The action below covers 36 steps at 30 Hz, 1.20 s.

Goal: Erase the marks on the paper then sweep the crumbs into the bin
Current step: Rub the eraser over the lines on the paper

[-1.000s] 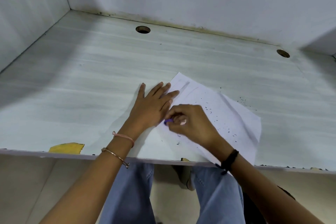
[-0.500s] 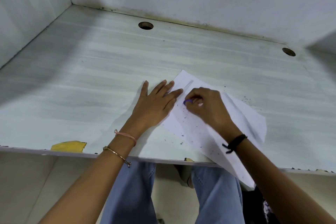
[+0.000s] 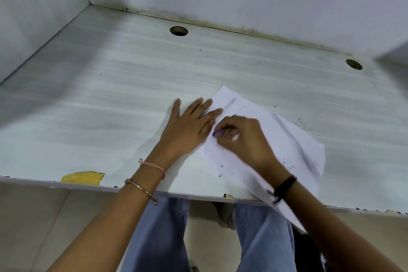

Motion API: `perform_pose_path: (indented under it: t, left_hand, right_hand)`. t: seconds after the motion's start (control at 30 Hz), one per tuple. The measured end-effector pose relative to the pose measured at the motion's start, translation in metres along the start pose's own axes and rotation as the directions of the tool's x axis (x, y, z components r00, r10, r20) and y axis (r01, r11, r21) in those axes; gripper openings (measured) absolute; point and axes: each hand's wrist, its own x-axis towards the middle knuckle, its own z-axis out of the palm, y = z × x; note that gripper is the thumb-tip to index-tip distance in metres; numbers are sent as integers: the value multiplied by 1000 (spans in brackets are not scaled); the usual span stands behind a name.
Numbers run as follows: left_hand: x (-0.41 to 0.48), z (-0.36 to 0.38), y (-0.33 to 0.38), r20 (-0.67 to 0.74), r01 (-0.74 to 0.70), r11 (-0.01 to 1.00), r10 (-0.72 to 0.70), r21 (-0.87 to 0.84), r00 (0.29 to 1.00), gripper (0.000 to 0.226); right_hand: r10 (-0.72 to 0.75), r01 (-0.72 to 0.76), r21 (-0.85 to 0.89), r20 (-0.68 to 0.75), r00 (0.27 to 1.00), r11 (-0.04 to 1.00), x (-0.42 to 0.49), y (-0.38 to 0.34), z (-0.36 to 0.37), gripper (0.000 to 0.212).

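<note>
While the right hand has its fingers curled and clamped on a small purple eraser at the left part of the paper, the left hand lies flat. Its fingers are straight and spread, and only the fingertips press the paper's left edge. That thin hold is the main risk, I judge: a hard stroke away from it could buckle or tear the sheet, which shows a fold across its right half.

The paper's near corner hangs past the bench edge under the right forearm. A drag of that arm could pull the sheet off and tip the crumbs on and beside its near part onto the lap or floor. More crumbs lie on the bench just beyond the paper's far right edge, and a careless sweep could miss them.

A grey mark near the paper's far corner looks unerased. Reaching it means moving the eraser past the left fingertips, which it sits just beside. No bin shows, so the crumbs' route from the paper is unclear.
</note>
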Motion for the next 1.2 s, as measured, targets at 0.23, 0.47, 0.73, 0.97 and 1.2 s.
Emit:
perform_pose_path:
  t: [0.23,0.47,0.73,0.97,1.2]
  left_hand:
    - [0,-2,2,32,14,1000,-14,-4,999,47]
    - [0,0,-2,15,-22,999,22,-23,1000,54]
    - [0,0,1,12,15,1000,-14,-8,1000,46]
    - [1,0,-2,25,11,1000,-11,7,1000,47]
    - [1,2,-3,16,-14,1000,14,6,1000,60]
  right_hand:
    - [69,-70,-13,-62,996,997,15,16,-15,9]
    - [-111,105,45,194,975,993,-21,-15,6,9]
    - [26,-28,-36,-56,998,999,16,16,-11,9]
    - [13,-13,-28,-8,1000,1000,18,17,-16,11]
    - [-124,124,9,177,976,992,-14,-10,5,10]
